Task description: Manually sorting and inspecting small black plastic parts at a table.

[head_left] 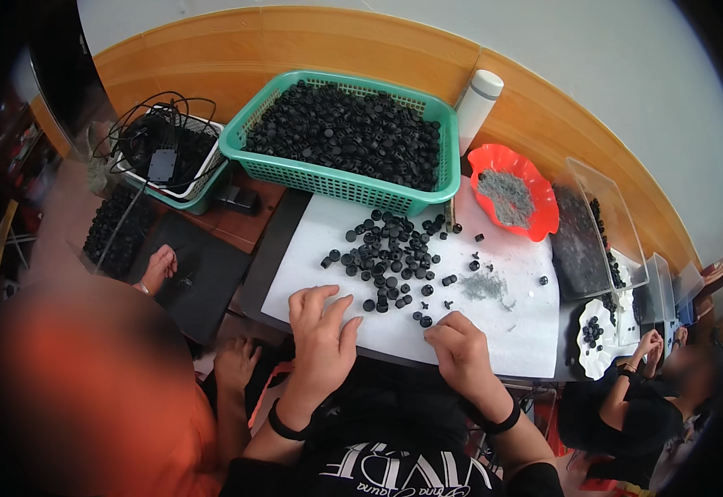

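My left hand (pixel 322 335) hovers at the near edge of a white sheet (pixel 295 277), fingers spread and holding nothing. Just beyond it lies a loose pile of small round black plastic caps (pixel 390 258). My right hand (pixel 463 352) is closed, with thumb and forefinger pressed together. A single black cap (pixel 425 321) sits right at its fingertips; whether anything is pinched between them is hidden. Several tiny black pieces (pixel 448 306) and some grey small bits (pixel 484 287) are scattered on the sheet beyond my right hand.
A green basket (pixel 241 157) full of black parts stands behind the pile. A red scalloped bowl (pixel 482 157) holds grey bits, with a white bottle (pixel 479 103) behind. Right are a clear box (pixel 602 224) and white dish (pixel 597 364). People sit left, in orange (pixel 88 414), and right.
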`<state>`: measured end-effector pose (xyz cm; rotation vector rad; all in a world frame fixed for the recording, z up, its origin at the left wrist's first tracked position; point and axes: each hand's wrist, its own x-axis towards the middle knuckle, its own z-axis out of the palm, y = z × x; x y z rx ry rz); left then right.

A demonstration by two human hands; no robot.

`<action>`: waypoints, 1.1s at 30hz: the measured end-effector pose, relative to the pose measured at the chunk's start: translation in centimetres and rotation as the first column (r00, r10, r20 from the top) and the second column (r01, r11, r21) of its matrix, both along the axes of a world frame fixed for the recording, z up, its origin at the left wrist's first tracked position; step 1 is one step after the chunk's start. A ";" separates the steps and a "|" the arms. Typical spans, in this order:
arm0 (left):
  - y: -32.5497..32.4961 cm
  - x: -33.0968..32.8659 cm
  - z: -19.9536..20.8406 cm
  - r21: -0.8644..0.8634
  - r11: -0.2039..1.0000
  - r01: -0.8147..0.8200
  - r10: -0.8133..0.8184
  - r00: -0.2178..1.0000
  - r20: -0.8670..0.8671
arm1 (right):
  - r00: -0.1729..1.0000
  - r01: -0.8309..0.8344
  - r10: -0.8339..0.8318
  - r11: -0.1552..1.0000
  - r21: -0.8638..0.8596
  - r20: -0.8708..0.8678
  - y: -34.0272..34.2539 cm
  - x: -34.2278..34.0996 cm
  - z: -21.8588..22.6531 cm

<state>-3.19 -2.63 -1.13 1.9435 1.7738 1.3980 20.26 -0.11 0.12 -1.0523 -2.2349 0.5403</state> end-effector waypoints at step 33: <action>0.0 -1.4 0.7 -0.074 0.971 0.226 -0.236 0.953 -0.192 | 0.674 0.143 -0.383 0.907 -0.396 -0.632 -3.1 -0.8 -1.7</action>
